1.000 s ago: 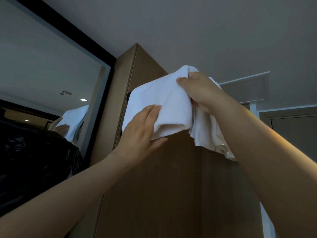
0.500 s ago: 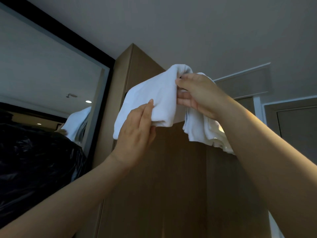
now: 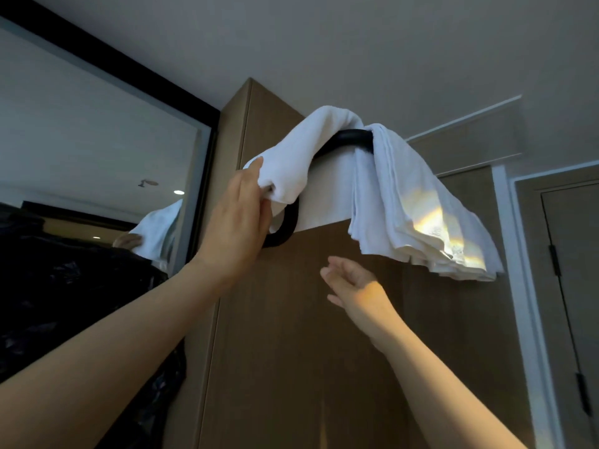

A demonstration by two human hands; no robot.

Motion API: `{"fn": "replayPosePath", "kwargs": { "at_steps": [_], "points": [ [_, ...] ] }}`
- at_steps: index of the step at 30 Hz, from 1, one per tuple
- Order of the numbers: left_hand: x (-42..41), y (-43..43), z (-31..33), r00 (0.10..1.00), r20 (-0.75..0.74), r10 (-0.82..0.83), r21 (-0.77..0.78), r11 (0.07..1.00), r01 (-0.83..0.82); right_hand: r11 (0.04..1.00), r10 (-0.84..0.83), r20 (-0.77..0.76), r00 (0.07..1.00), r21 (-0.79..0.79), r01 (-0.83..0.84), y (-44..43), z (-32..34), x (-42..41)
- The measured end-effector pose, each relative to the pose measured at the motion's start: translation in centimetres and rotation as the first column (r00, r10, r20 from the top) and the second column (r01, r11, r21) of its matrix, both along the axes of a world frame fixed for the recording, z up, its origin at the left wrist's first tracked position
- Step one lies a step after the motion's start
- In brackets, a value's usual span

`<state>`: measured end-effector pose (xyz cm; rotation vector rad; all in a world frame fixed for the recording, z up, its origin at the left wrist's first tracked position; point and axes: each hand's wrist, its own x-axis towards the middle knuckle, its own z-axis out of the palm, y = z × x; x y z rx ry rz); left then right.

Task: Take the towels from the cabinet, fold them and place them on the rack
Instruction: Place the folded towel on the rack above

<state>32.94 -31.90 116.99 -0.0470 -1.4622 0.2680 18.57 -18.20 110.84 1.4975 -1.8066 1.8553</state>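
A white towel (image 3: 301, 157) hangs over the left side of a black ring-shaped rack (image 3: 350, 139) fixed high on the wooden cabinet (image 3: 308, 319). My left hand (image 3: 236, 222) pinches that towel's lower edge, thumb under and fingers on top. A second white towel (image 3: 405, 202), folded in layers, drapes over the rack's right side with a patch of sunlight on it. My right hand (image 3: 356, 283) hovers below the rack with fingers spread, touching nothing.
A large black-framed mirror (image 3: 97, 140) fills the wall on the left and reflects the towel. A dark door (image 3: 570, 286) with white trim stands at the right. The ceiling is close above the cabinet top.
My right hand has let go of the towel and dropped below the rack. The black rack is now uncovered between the two towels. My left hand has shifted to the left towel's lower edge.
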Motion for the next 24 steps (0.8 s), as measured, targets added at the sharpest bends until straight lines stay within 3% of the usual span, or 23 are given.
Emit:
{"fn": "replayPosePath", "kwargs": {
  "at_steps": [12, 19, 24],
  "points": [
    [0.9, -0.4, 1.5, 0.994, 0.108, -0.030, 0.064, 0.998, 0.023, 0.919, 0.240, 0.238, 0.941, -0.369, -0.141, -7.5, 4.3, -0.7],
    [1.4, -1.3, 1.2, 0.993, 0.122, -0.005, 0.047, 0.999, -0.001, 0.836, 0.212, 0.213, 0.954, -0.545, -0.064, -7.9, 5.3, -0.3],
    [1.2, -1.4, 1.1, 0.992, 0.126, -0.012, 0.017, 1.000, 0.010, 0.764, 0.364, 0.212, 0.907, -0.624, -0.160, -9.1, 5.3, -0.8]
  ]
}}
